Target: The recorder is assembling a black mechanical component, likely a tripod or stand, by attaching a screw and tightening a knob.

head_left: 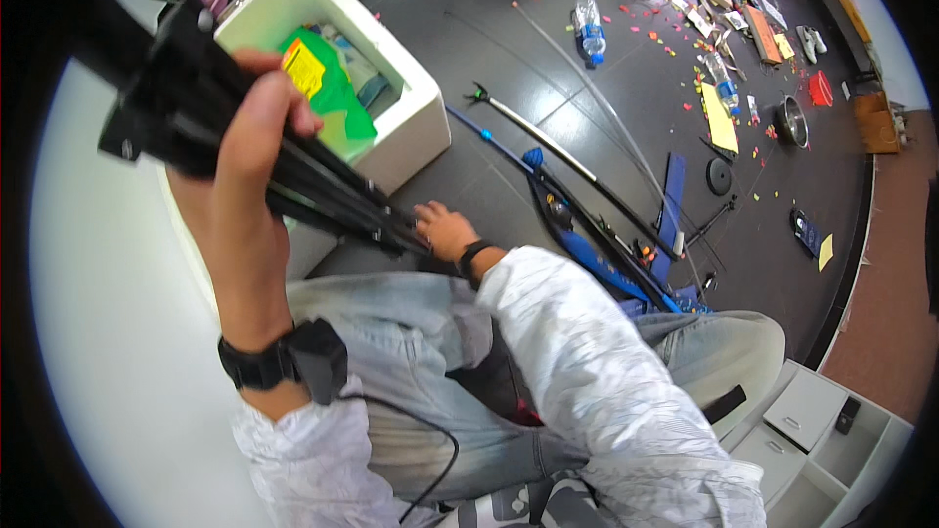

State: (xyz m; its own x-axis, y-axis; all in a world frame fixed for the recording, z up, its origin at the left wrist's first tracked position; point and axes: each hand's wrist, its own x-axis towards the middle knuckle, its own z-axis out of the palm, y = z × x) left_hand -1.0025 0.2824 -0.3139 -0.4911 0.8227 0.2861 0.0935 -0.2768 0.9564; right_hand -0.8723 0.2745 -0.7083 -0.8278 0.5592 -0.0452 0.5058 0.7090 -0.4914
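Note:
A folded black tripod (328, 186) slants across the front of me, its head end up at the left and its feet down toward the right. My left hand (249, 166) is closed around its upper part, thumb on top. Down by the tripod's feet, my right hand (447, 232) has its fingers bent against the leg ends; the tripod partly hides the fingertips. Behind the tripod stands a white foam box (421, 103), with a green and yellow packet (337, 88) and other bags inside.
Fishing rods (548, 142) and a blue rod bag (597, 259) lie on the dark tiles to the right. Farther off are plastic bottles (589, 31), a metal bowl (793, 123), a red basket (820, 89) and scattered paper. A white cabinet (807, 420) stands at the lower right.

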